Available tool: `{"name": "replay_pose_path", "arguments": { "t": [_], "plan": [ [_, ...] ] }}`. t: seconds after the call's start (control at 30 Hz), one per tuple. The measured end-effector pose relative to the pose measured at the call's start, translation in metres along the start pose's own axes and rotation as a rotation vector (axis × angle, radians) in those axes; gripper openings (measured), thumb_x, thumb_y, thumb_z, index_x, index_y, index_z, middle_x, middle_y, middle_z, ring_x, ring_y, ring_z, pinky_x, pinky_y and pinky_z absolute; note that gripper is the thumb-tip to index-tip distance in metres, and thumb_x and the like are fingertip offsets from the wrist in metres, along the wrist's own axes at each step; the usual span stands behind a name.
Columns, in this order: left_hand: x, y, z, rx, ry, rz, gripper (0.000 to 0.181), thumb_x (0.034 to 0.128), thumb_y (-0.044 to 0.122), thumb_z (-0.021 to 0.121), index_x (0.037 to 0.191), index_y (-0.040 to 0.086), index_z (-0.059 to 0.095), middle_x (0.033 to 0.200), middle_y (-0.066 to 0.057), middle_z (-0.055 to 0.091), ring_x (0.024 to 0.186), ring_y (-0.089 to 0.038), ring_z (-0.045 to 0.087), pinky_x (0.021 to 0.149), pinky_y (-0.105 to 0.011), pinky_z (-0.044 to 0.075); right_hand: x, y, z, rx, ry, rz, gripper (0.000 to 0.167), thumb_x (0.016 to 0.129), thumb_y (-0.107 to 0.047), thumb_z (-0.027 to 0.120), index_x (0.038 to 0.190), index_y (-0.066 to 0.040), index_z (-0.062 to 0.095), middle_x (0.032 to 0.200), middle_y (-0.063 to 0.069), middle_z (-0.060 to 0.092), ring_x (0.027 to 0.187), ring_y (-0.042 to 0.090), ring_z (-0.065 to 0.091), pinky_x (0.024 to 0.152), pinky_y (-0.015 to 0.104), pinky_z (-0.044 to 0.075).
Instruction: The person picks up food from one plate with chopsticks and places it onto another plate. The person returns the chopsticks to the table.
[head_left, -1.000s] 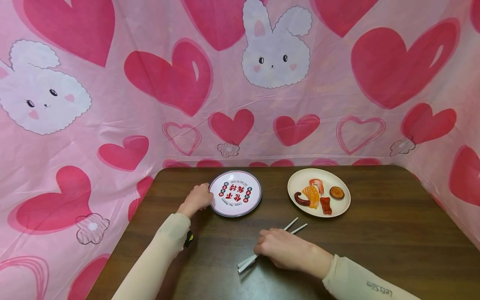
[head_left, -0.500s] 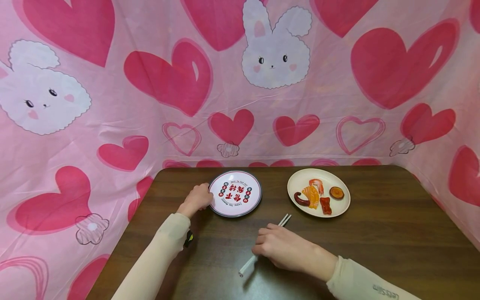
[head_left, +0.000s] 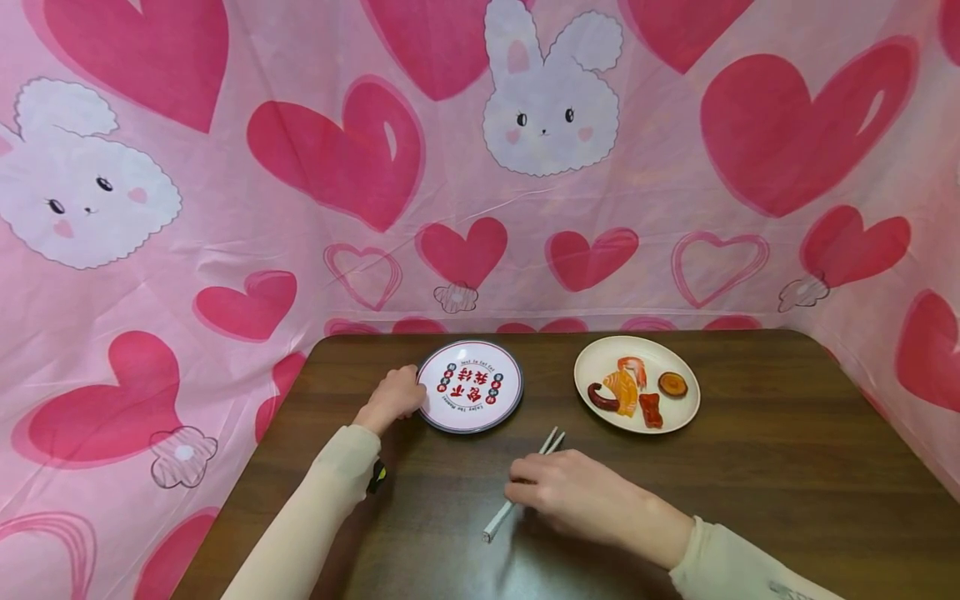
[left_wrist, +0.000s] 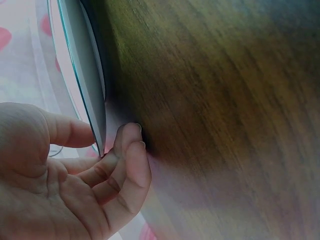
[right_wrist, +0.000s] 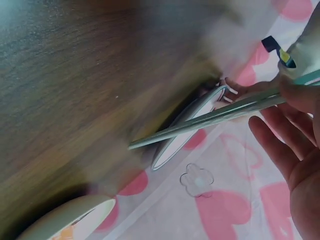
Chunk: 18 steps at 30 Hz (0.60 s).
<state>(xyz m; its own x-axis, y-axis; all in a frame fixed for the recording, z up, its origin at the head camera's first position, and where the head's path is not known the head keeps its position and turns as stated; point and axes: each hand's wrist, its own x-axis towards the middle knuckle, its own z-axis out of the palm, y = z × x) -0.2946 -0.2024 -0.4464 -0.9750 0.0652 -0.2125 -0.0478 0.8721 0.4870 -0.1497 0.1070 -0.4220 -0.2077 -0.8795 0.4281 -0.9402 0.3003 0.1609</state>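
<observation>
With thumb and fingers my left hand (head_left: 394, 395) (left_wrist: 75, 175) pinches the left rim of a white plate (head_left: 470, 387) that has a dark edge and red lettering. My right hand (head_left: 573, 493) (right_wrist: 300, 145) grips a pair of pale chopsticks (head_left: 498, 522) (right_wrist: 200, 121); in the head view their tips point up, a little apart, near the gap between two plates. To the right, a cream plate (head_left: 678, 416) holds a shrimp piece (head_left: 634, 368), an orange slice with pale stripes (head_left: 622, 392), a dark curled piece (head_left: 602, 400), a red piece (head_left: 651, 410) and a round brown piece (head_left: 672, 384).
The dark wooden table (head_left: 780, 450) reaches back to a pink cloth (head_left: 442, 192) with hearts and rabbits, which also hangs along both sides. A small black and yellow item (head_left: 377, 477) is at the left wrist.
The chopsticks have turned so that their tips lie farther left, and their tips closed together and then parted slightly. My right hand has shifted a little. The left hand and both plates stay put.
</observation>
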Motion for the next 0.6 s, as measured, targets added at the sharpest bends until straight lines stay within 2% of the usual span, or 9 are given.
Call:
{"name": "replay_pose_path", "arguments": {
  "t": [0.17,0.3,0.43,0.5,0.6],
  "plan": [
    [0.001,-0.001,0.0,-0.002,-0.004,0.001,0.035,0.1026,0.014,0.055,0.13,-0.008,0.057,0.08,-0.016,0.059,0.06,-0.025,0.057,0.049,-0.03,0.046,-0.004,0.006,-0.004,0.022,0.083,0.003,0.037,0.073,0.001,0.082,0.103,-0.017,0.07,0.101,-0.006,0.063,0.093,0.01,0.062,0.071,0.022,0.057],
    [0.001,-0.001,-0.001,-0.003,-0.005,0.0,0.035,0.1023,0.013,0.055,0.129,-0.008,0.057,0.081,-0.016,0.059,0.06,-0.025,0.057,0.049,-0.03,0.046,-0.006,0.009,-0.006,0.053,0.126,0.026,0.034,0.076,0.003,0.076,0.106,-0.013,0.072,0.101,-0.005,0.066,0.093,0.013,0.061,0.077,0.026,0.057],
    [0.0,-0.001,-0.001,-0.005,-0.007,-0.002,0.036,0.1026,0.013,0.055,0.132,-0.008,0.056,0.082,-0.016,0.059,0.06,-0.025,0.057,0.049,-0.03,0.046,-0.01,0.012,-0.008,0.09,0.172,0.048,0.018,0.098,-0.002,0.059,0.11,-0.009,0.072,0.102,-0.004,0.067,0.091,0.013,0.062,0.088,0.029,0.059],
    [-0.001,0.0,-0.001,-0.006,-0.007,-0.001,0.038,0.1028,0.014,0.055,0.134,-0.009,0.056,0.083,-0.016,0.059,0.061,-0.025,0.057,0.05,-0.03,0.046,-0.011,0.013,-0.01,0.116,0.203,0.057,0.019,0.106,-0.009,0.053,0.111,-0.009,0.071,0.103,-0.003,0.066,0.09,0.012,0.063,0.091,0.03,0.06],
    [-0.002,0.001,-0.002,-0.009,-0.006,0.0,0.04,0.103,0.014,0.056,0.136,-0.009,0.055,0.084,-0.016,0.059,0.061,-0.025,0.057,0.05,-0.03,0.047,-0.013,0.014,-0.013,0.156,0.242,0.075,0.023,0.111,-0.017,0.048,0.112,-0.01,0.07,0.103,-0.004,0.065,0.089,0.009,0.064,0.087,0.025,0.06]
  ]
}}
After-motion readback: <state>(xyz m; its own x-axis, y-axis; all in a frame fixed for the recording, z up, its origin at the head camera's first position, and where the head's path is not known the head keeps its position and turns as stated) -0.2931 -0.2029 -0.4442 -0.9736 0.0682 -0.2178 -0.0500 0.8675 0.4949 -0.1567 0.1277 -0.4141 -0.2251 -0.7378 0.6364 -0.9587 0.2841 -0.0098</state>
